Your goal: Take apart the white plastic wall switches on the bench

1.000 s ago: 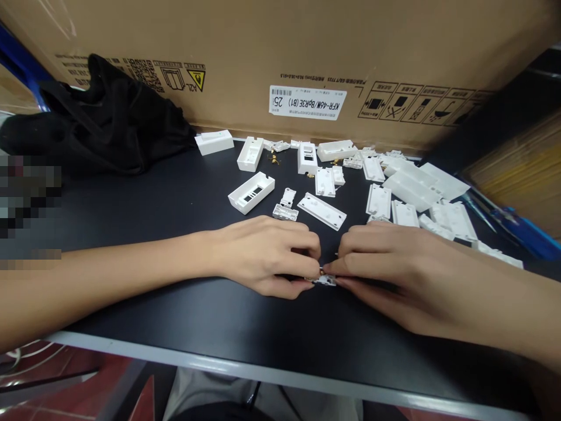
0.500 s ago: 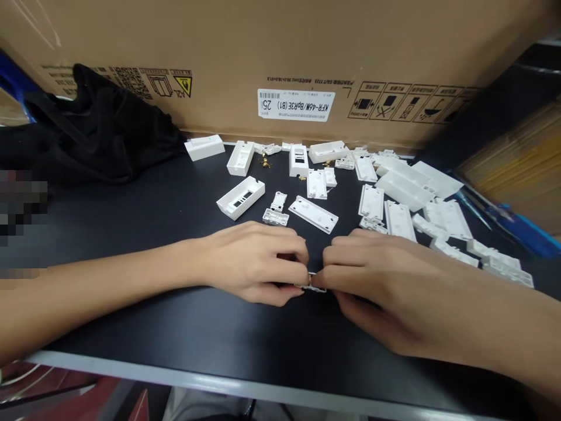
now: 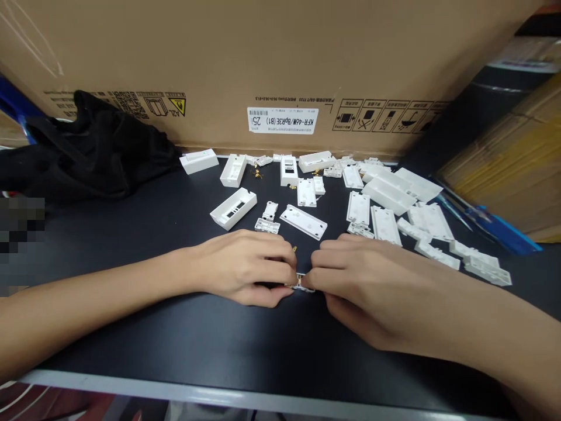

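Between my fingertips, low over the black table (image 3: 245, 345), is a small white plastic part (image 3: 302, 286) with brass-coloured metal in it. My left hand (image 3: 254, 269) pinches its left end with curled fingers. The fingers of my right hand (image 3: 350, 275) are closed at its right end, and they cover much of it. A bit of brass-coloured metal (image 3: 295, 249) shows by my left knuckles. Just beyond my hands lie a long white cover plate (image 3: 303, 221), a small white bracket (image 3: 267, 225) and an open white housing (image 3: 234, 209).
White housings and small brass pieces (image 3: 258, 172) line the back. Many white plates and strips (image 3: 385, 225) crowd the right, near a blue-handled tool (image 3: 508, 231). A large cardboard box (image 3: 210, 58) stands behind; black cloth (image 3: 100, 146) lies at the left.
The view has shifted, so the table items appear slightly further left. More of the brass-coloured metal now shows between my fingers. Both hands stay at the small white part.
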Available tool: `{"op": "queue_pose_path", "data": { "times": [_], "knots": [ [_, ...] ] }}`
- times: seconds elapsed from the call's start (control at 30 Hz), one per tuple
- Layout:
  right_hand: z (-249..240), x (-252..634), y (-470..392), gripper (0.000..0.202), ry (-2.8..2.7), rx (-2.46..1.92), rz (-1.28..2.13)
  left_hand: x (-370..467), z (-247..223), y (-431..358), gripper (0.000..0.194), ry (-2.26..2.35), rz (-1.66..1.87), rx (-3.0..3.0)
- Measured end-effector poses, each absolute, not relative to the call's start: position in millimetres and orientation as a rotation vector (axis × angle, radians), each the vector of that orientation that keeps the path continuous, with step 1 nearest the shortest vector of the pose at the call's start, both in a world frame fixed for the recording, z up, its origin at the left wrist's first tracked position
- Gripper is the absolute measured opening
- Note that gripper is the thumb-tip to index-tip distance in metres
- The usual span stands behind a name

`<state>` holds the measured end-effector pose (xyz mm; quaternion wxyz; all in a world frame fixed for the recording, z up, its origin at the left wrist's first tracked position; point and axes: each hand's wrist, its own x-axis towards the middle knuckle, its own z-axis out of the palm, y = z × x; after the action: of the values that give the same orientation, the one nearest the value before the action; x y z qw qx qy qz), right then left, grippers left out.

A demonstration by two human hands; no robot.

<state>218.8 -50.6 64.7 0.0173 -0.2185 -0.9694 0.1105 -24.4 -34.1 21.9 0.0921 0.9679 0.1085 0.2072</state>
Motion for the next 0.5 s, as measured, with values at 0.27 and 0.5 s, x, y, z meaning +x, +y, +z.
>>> {"op": "queue_pose_path", "data": {
  "times": [0.27, 0.5],
  "knots": [
    [64.2, 216.1, -51.2, 0.019, -3.018, -0.721, 0.371, -23.4, 24.2, -32.0, 0.012, 0.324, 0.609, 2.819],
    [72.4, 213.1, -50.7, 0.024, -3.030, -0.818, 0.529, -23.5, 24.5, -30.2, 0.011, 0.311, 0.540, 2.828]
  ]
}}
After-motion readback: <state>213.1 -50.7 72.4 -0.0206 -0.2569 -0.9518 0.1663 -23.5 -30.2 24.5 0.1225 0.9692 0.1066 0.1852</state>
